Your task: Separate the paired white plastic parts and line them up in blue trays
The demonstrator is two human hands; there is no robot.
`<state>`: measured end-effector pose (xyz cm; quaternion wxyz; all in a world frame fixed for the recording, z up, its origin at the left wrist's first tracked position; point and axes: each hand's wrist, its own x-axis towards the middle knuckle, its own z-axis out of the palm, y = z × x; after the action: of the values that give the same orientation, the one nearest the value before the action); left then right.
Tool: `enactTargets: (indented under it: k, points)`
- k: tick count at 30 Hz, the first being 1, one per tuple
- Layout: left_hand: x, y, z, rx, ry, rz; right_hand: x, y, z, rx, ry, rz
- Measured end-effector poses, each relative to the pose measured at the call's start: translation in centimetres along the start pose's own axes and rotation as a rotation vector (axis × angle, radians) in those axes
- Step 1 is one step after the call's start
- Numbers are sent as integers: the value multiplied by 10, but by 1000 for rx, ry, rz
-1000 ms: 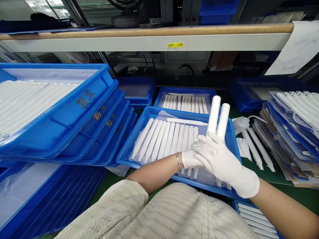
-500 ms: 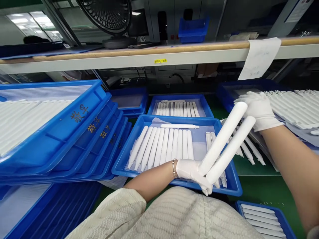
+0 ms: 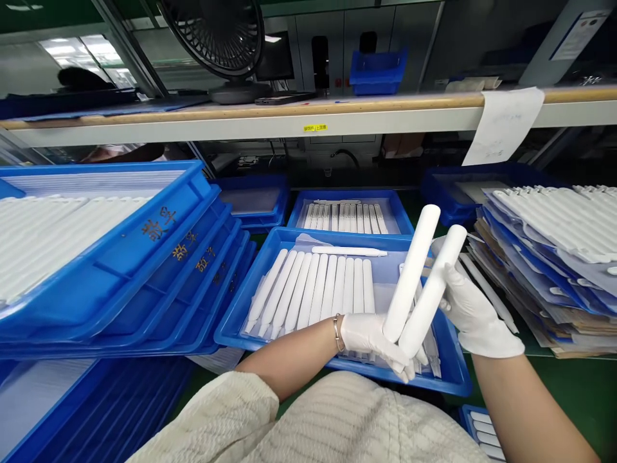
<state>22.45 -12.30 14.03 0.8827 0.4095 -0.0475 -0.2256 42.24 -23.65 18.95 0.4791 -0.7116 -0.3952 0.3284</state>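
Observation:
My left hand [image 3: 373,337], gloved in white, is closed around the lower ends of two long, smooth white sticks with rounded ends: one stick [image 3: 418,263] on the left and another [image 3: 438,283] on the right. They tilt up and to the right. My gloved right hand [image 3: 470,308] has its bent fingers at the upper half of the right-hand stick, partly behind it. Beneath my hands lies a blue tray [image 3: 224,321], where a row of similar white sticks [image 3: 313,289] rests on a liner. One more stick [image 3: 347,251] lies crosswise above that row.
Stacked blue trays [image 3: 159,257] stand at left. A second tray [image 3: 400,209] of white pieces sits behind. At right, layered sheets [image 3: 535,283] carry white parts. A shelf edge [image 3: 270,128] crosses above, with a fan [image 3: 216,38] on it. Another small tray [image 3: 470,421] lies low right.
My right hand has come from the white parts at the right, down and left to the sticks. The left hand still holds both sticks, which now stand somewhat steeper.

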Motion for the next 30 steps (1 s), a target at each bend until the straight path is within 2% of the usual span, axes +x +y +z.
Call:
enactTargets:
  k: [4,7,11,15,20,25,27,30]
  points:
    - [-1,4,2,-1,-38,-68,-11,-17,19,337,40,118]
    - [-2,5,2,23,-51,-117,-16,-29,22,362,68,131]
    - [-1,0,1,88,-34,-106,-22,-29,22,293,89,108]
    - [2,-2,1,230,87,0,-25,-27,22,191,88,50]
    - [5,-5,0,469,371,226,-23,-42,22,205,186,26]
    - [10,-21,-6,405,631,328,-21,-52,25,245,219,37]
    - [10,-22,-5,353,611,367,-22,-53,27,235,239,28]
    - [8,-13,1,252,514,418,-20,-49,26,224,263,23]
